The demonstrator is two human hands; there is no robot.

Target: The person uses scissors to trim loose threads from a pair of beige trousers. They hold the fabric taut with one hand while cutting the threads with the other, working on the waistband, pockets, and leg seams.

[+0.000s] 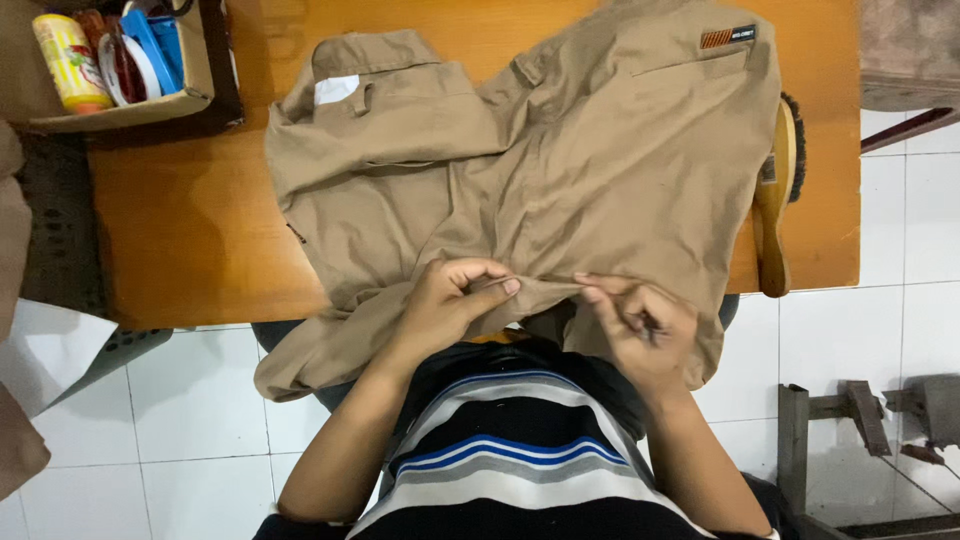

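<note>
A tan shirt (560, 170) lies spread over a wooden table (190, 230), its lower part hanging off the near edge onto my lap. My left hand (450, 300) pinches a fold of the shirt's cloth at the table's front edge. Just to the right, my right hand (640, 325) grips the same fold, fingers curled on the cloth. The two hands sit close together, thumbs nearly meeting. A white label (336, 89) shows inside the collar at the far left of the shirt.
A wooden brush (775, 200) lies along the table's right side, partly under the shirt. A box (120, 65) with a yellow can and blue items stands at the far left corner. White floor tiles (210, 400) surround the table. A grey metal frame (860, 420) stands at lower right.
</note>
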